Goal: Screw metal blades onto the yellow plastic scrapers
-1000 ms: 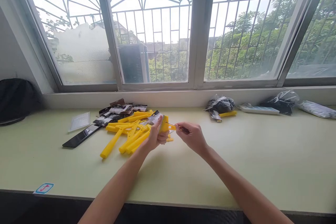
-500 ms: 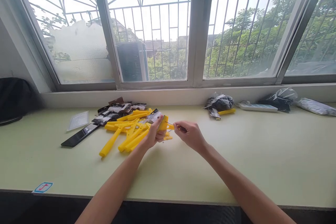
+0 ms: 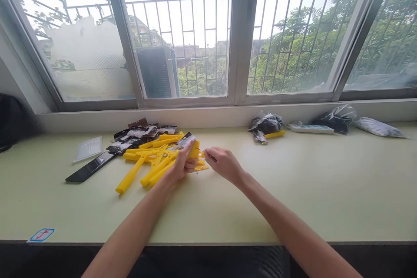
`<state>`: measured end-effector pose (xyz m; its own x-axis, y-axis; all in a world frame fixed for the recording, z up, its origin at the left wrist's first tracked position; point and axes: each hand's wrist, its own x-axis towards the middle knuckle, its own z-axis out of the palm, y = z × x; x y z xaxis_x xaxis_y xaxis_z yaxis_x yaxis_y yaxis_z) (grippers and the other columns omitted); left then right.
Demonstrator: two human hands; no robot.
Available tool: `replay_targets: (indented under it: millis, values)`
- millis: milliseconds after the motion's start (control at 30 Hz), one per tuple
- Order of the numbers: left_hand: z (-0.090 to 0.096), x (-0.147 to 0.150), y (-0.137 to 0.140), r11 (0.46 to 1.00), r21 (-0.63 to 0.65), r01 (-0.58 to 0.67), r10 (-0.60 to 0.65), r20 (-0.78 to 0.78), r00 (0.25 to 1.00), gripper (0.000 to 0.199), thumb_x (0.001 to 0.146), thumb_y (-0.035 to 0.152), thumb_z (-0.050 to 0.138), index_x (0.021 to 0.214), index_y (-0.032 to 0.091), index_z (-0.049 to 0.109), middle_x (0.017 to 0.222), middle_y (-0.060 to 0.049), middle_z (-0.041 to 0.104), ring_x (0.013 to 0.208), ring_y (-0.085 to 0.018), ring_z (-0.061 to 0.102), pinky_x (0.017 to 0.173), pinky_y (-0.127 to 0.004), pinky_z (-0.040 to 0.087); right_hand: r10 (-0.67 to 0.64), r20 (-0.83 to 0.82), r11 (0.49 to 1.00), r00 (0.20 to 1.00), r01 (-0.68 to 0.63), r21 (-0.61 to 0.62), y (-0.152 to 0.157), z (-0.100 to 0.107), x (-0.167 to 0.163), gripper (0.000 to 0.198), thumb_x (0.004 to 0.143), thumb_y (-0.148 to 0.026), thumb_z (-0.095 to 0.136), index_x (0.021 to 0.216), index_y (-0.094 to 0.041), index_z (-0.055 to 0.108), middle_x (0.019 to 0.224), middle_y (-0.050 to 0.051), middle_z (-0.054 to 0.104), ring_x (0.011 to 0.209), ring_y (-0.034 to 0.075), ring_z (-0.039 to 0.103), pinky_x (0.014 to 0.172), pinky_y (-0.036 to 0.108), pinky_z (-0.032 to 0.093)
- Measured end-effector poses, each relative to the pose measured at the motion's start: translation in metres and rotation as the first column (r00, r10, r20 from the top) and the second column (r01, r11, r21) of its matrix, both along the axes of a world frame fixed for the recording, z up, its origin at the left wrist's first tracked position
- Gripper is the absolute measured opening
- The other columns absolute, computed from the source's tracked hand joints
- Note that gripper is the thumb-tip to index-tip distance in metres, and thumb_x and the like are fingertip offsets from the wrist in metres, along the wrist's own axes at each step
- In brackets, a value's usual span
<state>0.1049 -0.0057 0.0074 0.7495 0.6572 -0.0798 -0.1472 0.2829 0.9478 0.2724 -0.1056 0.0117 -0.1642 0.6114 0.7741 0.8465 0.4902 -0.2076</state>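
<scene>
My left hand (image 3: 185, 164) is wrapped round a yellow plastic piece (image 3: 195, 150), held up above the table. A dark and silver printed card (image 3: 186, 140) shows beside its thumb. In my closed right hand (image 3: 227, 166) is a thin screwdriver (image 3: 211, 156), its shaft pointing left with the tip at the yellow piece. Whether the tip sits in a hole is too small to tell. Behind and left of my left hand lies a heap of yellow plastic parts (image 3: 156, 169) with long tubular handles. A small shiny bit (image 3: 197, 172) lies on the table below the hand.
Dark printed cards (image 3: 130, 137) are piled behind the yellow parts. A black phone-like slab (image 3: 91, 167) and a clear white tray (image 3: 88, 149) lie at left. Plastic-bagged dark items (image 3: 269, 124), a yellow piece (image 3: 275, 134) and a white strip (image 3: 311, 128) line the window side of the table (image 3: 309, 191).
The whole view has shifted slightly, so the table things appear further left. Both hands keep their grips, with the screwdriver still at the yellow piece.
</scene>
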Motion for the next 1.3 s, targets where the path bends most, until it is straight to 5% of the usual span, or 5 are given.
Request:
replay_targets:
  millis: [233, 367, 600, 867, 1300]
  values:
    - [0.001, 0.0, 0.006, 0.999, -0.045, -0.015, 0.016, 0.024, 1.0, 0.055, 0.085, 0.071, 0.059, 0.075, 0.02, 0.041, 0.053, 0.011, 0.026, 0.037, -0.001, 0.014, 0.035, -0.013, 0.014, -0.011, 0.11, 1.0, 0.994, 0.014, -0.023, 0.009, 0.003, -0.002, 0.034, 0.1, -0.02, 0.04, 0.067, -0.02, 0.048, 0.062, -0.003, 0.042, 0.055, 0.012, 0.028, 0.056, 0.026, 0.025]
    - [-0.001, 0.001, 0.01, 0.998, -0.051, -0.029, 0.031, 0.038, 0.999, 0.052, 0.086, 0.068, 0.058, 0.075, 0.02, 0.042, 0.052, 0.011, 0.027, 0.036, -0.001, 0.014, 0.034, -0.013, 0.014, 0.012, -0.124, 0.997, 0.992, -0.022, -0.08, 0.012, 0.007, -0.008, 0.039, 0.1, -0.026, 0.041, 0.061, -0.021, 0.039, 0.058, -0.004, 0.037, 0.056, 0.012, 0.028, 0.055, 0.027, 0.025]
    - [-0.001, 0.001, 0.012, 0.994, -0.039, -0.098, 0.1, 0.045, 0.994, 0.05, 0.086, 0.065, 0.06, 0.075, 0.02, 0.042, 0.052, 0.011, 0.025, 0.035, -0.001, 0.013, 0.034, -0.013, 0.012, -0.095, -0.502, 0.988, 0.86, 0.02, -0.153, 0.019, 0.004, -0.02, 0.044, 0.098, -0.039, 0.039, 0.058, -0.022, 0.041, 0.054, -0.004, 0.029, 0.053, 0.012, 0.026, 0.052, 0.028, 0.022]
    - [-0.001, 0.006, 0.007, 0.994, -0.076, -0.075, 0.079, 0.047, 0.996, 0.049, 0.088, 0.064, 0.057, 0.073, 0.02, 0.041, 0.052, 0.009, 0.029, 0.035, -0.002, 0.014, 0.034, -0.014, 0.012, -0.067, 0.008, 0.991, 0.998, 0.067, -0.112, 0.021, -0.003, -0.013, 0.033, 0.1, -0.019, 0.039, 0.07, -0.02, 0.052, 0.066, 0.001, 0.05, 0.056, 0.012, 0.035, 0.056, 0.026, 0.026]
    - [0.005, -0.001, 0.006, 0.989, -0.134, -0.058, 0.078, 0.15, 0.986, 0.047, 0.089, 0.063, 0.059, 0.076, 0.021, 0.041, 0.054, 0.01, 0.027, 0.034, -0.002, 0.015, 0.033, -0.014, 0.013, 0.017, -0.3, 1.0, 0.954, -0.021, -0.007, 0.006, -0.002, 0.013, 0.039, 0.1, -0.045, 0.049, 0.082, -0.018, 0.072, 0.062, 0.001, 0.057, 0.056, 0.012, 0.042, 0.057, 0.026, 0.035]
